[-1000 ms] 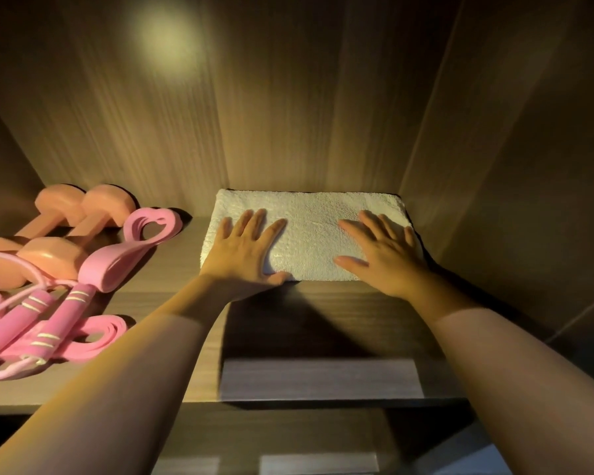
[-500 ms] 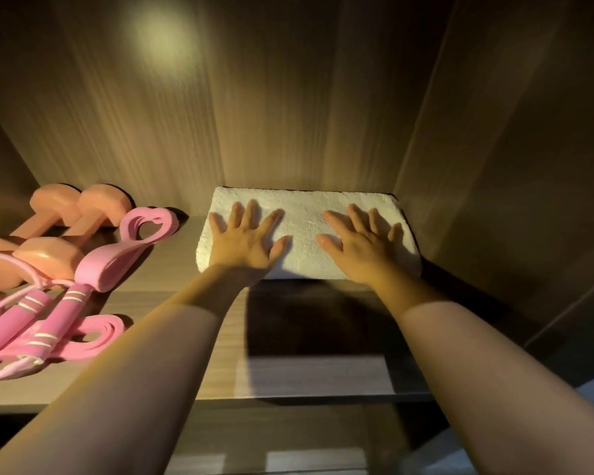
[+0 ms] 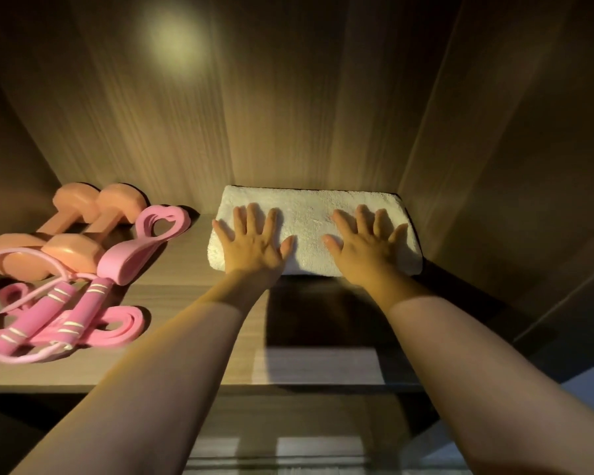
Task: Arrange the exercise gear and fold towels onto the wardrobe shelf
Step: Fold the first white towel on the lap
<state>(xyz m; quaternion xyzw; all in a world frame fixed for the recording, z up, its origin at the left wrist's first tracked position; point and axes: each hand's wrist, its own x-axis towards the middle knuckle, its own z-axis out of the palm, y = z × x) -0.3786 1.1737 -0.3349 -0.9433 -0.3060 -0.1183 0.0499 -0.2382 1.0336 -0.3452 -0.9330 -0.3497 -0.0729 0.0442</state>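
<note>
Both hands have slid farther onto the towel [image 3: 309, 214]. At left on the shelf [image 3: 186, 303] lie dumbbells [image 3: 79, 204] and a pink jump rope [image 3: 66, 310]. The left hand [image 3: 254, 245] and right hand [image 3: 364, 250] press flat, fingers spread, on the folded towel at far right.

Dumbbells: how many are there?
2. The left dumbbell lies farthest left; the right dumbbell lies beside it, next to the pink heart loop. None seem hidden.

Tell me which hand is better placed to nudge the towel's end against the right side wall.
Probably the right hand: it lies flat on the towel half nearest that wall; the left hand is farther.
</note>
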